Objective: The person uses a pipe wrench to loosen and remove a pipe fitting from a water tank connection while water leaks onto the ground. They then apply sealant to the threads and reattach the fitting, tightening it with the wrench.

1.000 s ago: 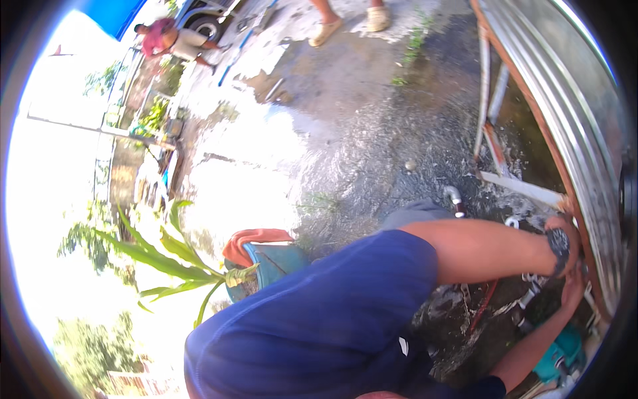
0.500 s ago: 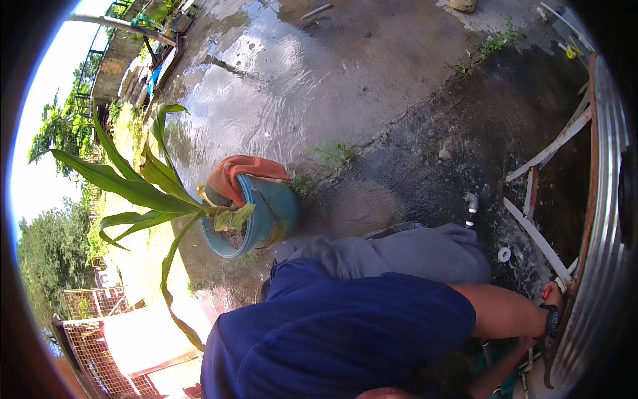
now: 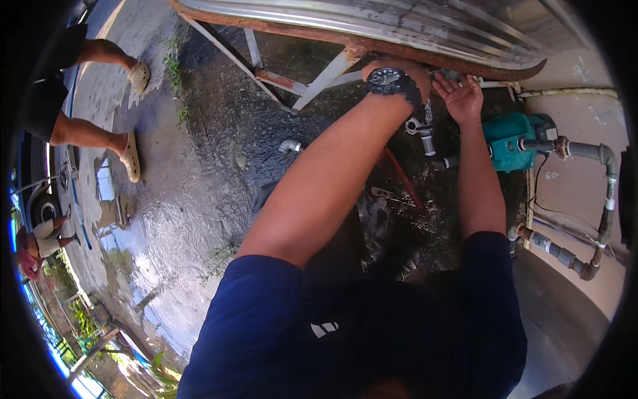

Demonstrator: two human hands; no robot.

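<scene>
My left hand (image 3: 402, 76), with a dark watch on the wrist, reaches to the rusty rim (image 3: 266, 24) of a corrugated metal structure; its fingers are mostly hidden there. My right hand (image 3: 464, 100) is raised just beside it under the rim, fingers apart and slightly curled, near a pale pipe (image 3: 498, 85). Below my hands are metal and plastic fittings (image 3: 421, 130) and a red hose or rod (image 3: 404, 178). A teal pump (image 3: 515, 156) with grey piping (image 3: 605, 193) stands to the right of my right forearm, against a pale wall (image 3: 581, 106).
A rusty angle-iron brace (image 3: 325, 78) props the structure. A white elbow pipe (image 3: 290, 145) rises from the wet concrete floor (image 3: 153, 233). At left, a person's legs in beige clogs (image 3: 133, 156) stand nearby; another person (image 3: 40, 245) is farther off by a vehicle wheel (image 3: 46, 209).
My view has swung round toward the structure, bringing the pump and wall into full view and the blue planter out. My hands remain at the rim; the right one's fingers now show spread.
</scene>
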